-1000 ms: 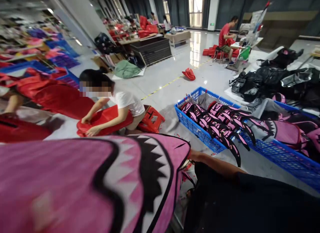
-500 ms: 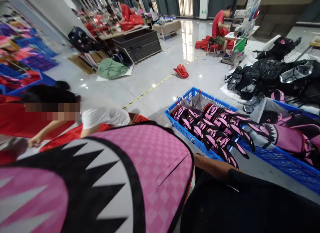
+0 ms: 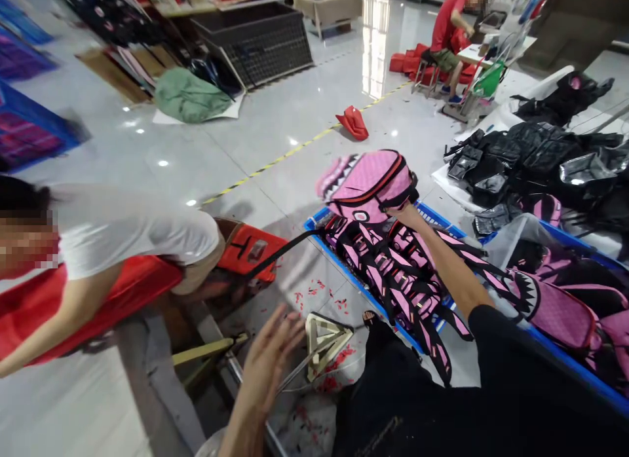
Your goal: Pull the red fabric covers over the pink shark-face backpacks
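My right hand (image 3: pixel 403 212) grips a pink backpack (image 3: pixel 368 182) by its black top edge, at the end of my stretched-out arm. The backpack has a white-toothed pattern on a black band and hangs tilted over the far end of a blue plastic crate (image 3: pixel 314 224). In that crate lie several pink and black backpacks (image 3: pixel 393 267), their straps spilling over the near side. My left hand (image 3: pixel 276 352) is raised above the floor beside the table, fingers spread and slightly blurred, holding nothing.
A co-worker in a white shirt (image 3: pixel 137 228) leans over red fabric (image 3: pixel 162 280) at the left. A second blue crate (image 3: pixel 584 372) with pink bags stands at the right. A pale triangular pedal (image 3: pixel 322 342) and red scraps (image 3: pixel 339 359) lie on the floor. Black bags (image 3: pixel 525 149) are heaped behind.
The pink backpack has moved from close in front of me out over the blue crate in my right hand. My left hand has come into view, fingers spread.
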Demonstrator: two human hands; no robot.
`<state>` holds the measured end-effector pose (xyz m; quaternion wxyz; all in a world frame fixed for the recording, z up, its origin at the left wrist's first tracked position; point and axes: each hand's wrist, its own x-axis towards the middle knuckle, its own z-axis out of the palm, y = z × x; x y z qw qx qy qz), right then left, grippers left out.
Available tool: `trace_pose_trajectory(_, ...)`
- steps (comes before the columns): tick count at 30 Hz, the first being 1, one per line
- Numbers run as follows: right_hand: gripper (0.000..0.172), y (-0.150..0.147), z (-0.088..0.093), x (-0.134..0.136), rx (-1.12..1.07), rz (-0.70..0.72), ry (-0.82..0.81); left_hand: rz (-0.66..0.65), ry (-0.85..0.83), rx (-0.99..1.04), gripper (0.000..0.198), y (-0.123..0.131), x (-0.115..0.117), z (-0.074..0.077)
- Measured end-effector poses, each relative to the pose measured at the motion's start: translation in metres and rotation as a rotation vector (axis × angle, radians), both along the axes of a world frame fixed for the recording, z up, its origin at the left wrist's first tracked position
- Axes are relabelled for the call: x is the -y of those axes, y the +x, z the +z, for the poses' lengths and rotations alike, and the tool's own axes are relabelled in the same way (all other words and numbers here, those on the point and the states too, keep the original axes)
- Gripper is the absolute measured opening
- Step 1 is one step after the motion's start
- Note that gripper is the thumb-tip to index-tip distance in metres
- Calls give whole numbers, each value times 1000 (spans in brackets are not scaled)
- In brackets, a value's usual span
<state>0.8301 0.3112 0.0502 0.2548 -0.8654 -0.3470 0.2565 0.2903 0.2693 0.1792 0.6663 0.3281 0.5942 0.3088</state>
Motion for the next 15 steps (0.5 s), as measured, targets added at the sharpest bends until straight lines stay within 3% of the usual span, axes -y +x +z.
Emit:
trace_pose_trajectory(3, 107, 8, -51, 15, 113, 34, -424, 9, -165, -5, 85, 4, 30, -42)
trace_pose_trajectory(7, 77, -10, -110, 57, 135, -19, -640, 86, -281, 16, 79, -6, 61, -71)
trace_pose_trajectory(11, 60, -5, -136, 85, 210, -19, -724, 178, -359, 1, 72, -10, 76, -83)
trace_pose_trajectory(15, 47, 17, -142, 82, 244, 24, -738, 151, -388, 17, 75, 0, 87, -90)
